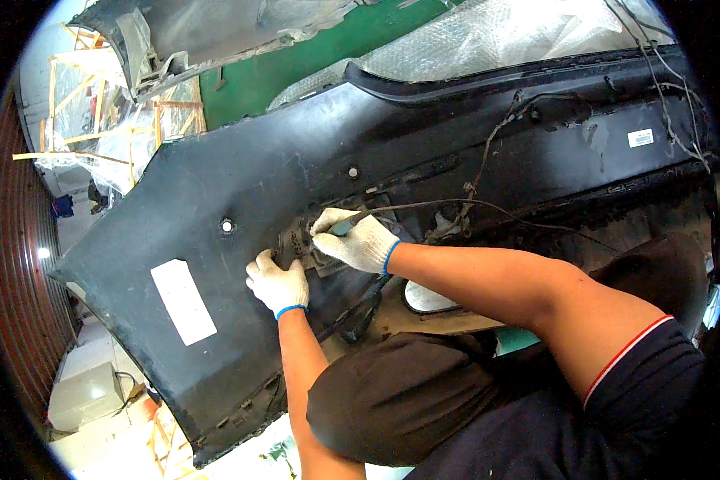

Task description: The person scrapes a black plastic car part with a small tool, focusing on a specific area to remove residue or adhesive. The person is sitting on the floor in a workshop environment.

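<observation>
Head view: corded tool held to a bumper cover

Black bumper cover [160, 224] lies inner side up before the person. The gloved right hand [360, 245] grips a pen-shaped corded tool [344, 227] over a fitting [294, 238] near its middle; the tip is hidden. The gloved left hand [278, 288] rests just beside, fingers loosely apart, nothing visible between them. Work looks under way; the fitting is in place, wiring [488, 152] attached. How much is done or left cannot be told.

White blue-cuffed gloves [368, 245]; dark red-trimmed sleeve [648, 372].
</observation>
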Action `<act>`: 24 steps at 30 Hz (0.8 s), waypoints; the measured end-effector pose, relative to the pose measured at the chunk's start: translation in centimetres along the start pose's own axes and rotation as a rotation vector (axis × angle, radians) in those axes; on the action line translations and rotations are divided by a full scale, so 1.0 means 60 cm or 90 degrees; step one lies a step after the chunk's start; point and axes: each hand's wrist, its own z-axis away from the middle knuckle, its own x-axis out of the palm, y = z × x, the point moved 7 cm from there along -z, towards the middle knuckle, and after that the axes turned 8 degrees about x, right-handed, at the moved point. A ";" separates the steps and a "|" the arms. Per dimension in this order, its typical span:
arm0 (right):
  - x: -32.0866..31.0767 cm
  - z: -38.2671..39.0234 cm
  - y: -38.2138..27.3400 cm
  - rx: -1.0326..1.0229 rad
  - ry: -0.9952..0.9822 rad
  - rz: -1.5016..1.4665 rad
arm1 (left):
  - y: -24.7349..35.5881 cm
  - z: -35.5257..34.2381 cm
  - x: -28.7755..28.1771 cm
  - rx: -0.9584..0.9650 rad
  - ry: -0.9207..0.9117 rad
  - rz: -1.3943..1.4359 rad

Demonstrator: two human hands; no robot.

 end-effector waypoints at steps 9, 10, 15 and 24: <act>0.016 0.019 -0.018 -0.031 -0.043 -0.042 | -0.011 0.001 0.003 0.027 -0.026 -0.015; 0.020 0.020 -0.010 -0.004 -0.060 -0.042 | -0.008 0.000 0.002 0.030 -0.033 -0.015; 0.016 0.026 -0.011 -0.094 -0.009 -0.057 | -0.004 0.003 -0.005 0.017 -0.043 -0.021; 0.014 0.027 -0.009 -0.081 -0.005 -0.020 | -0.005 0.002 -0.001 0.020 -0.030 -0.030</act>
